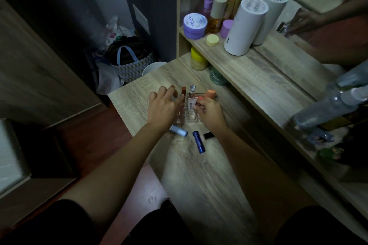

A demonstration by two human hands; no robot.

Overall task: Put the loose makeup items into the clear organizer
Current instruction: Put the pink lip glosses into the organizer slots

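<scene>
While the right hand [209, 112] pinches a small white tube [191, 104] between thumb and fingertips, holding it upright over the clear organizer [184, 118], the left hand [164, 106] lies spread and empty on the organizer's left side, steadying it. Just beyond both hands, a brown lipstick [183, 90], a clear-capped bottle [192, 89] and an orange-capped stick [211, 94] already stand in slots. To seat the tube well, it probably should stay vertical and drop into a free slot. Near the wrists, on the wooden table [199, 175], three items lie loose: a pale blue stick [178, 130], a dark blue tube [198, 141] and a small black piece [209, 135].
</scene>
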